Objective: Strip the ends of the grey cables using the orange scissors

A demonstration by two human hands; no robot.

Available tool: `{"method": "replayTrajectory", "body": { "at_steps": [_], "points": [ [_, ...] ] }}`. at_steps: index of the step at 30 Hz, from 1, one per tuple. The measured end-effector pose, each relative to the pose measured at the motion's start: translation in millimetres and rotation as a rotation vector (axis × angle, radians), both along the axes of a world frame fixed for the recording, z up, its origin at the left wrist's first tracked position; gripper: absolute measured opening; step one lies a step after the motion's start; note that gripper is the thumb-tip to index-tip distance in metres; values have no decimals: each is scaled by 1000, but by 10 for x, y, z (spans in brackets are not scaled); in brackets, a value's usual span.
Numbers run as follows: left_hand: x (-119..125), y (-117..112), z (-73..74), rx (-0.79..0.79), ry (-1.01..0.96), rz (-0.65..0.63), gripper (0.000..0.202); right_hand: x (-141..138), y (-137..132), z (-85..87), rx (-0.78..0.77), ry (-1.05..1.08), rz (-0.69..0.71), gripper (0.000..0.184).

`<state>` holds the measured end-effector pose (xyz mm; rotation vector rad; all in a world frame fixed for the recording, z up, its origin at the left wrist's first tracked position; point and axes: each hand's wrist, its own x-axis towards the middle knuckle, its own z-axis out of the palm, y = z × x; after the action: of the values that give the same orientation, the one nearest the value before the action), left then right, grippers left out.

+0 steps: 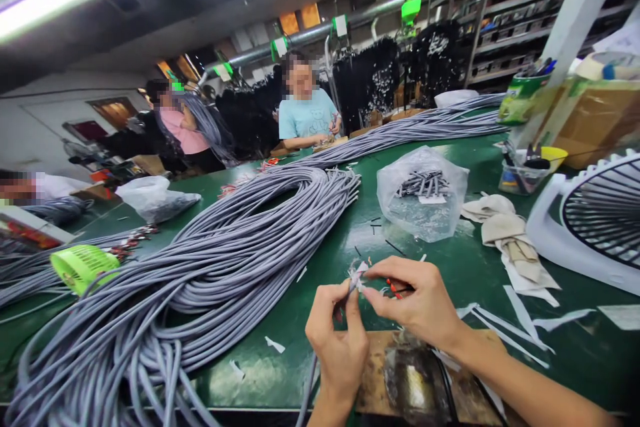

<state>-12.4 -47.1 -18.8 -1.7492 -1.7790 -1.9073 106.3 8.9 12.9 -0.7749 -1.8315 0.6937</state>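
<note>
My left hand is closed around the end of a grey cable that runs down toward me. My right hand pinches the stripped tip of that cable, where white shreds and thin red wires stick out. Both hands hover over a worn wooden board at the near edge of the green table. A big bundle of grey cables lies just left of my hands.
A clear plastic bag of grey parts sits beyond my hands. At right are cloths, paper strips, a white fan, a tool tub and a cardboard box. A green fan lies left. Other people work at the far side.
</note>
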Motion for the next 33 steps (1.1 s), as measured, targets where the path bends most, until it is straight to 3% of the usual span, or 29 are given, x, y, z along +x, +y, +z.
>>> {"method": "replayTrajectory", "body": {
  "at_steps": [4,8,10,13,18,20,23,28,30,33],
  "points": [
    [-22,-3,11,44,199,15,15,-28,0,-30,63,1,-5,4],
    [-28,-9,15,84,337,31,20,-25,-2,-59,126,-58,-57,24],
    [-15,-13,17,58,345,28,20,-23,-8,-72,167,-79,-83,24],
    [21,-22,29,-22,279,16,17,-29,0,-81,147,-83,-103,20],
    [59,-33,48,-88,72,-8,13,-40,69,-50,-327,1,-9,21],
    [55,-33,47,-74,37,-2,11,-39,83,-30,-420,46,77,23],
    [45,-29,38,-68,62,-4,10,-34,66,-18,-366,13,143,22],
    [50,-19,38,-200,-149,-89,4,-34,-9,-60,-22,-21,60,19],
    [47,-15,44,-233,-261,-128,9,-43,-23,-79,-52,-10,72,17],
    [35,-12,56,-237,-365,-155,15,-69,0,-90,-318,58,137,23]
  ]
}}
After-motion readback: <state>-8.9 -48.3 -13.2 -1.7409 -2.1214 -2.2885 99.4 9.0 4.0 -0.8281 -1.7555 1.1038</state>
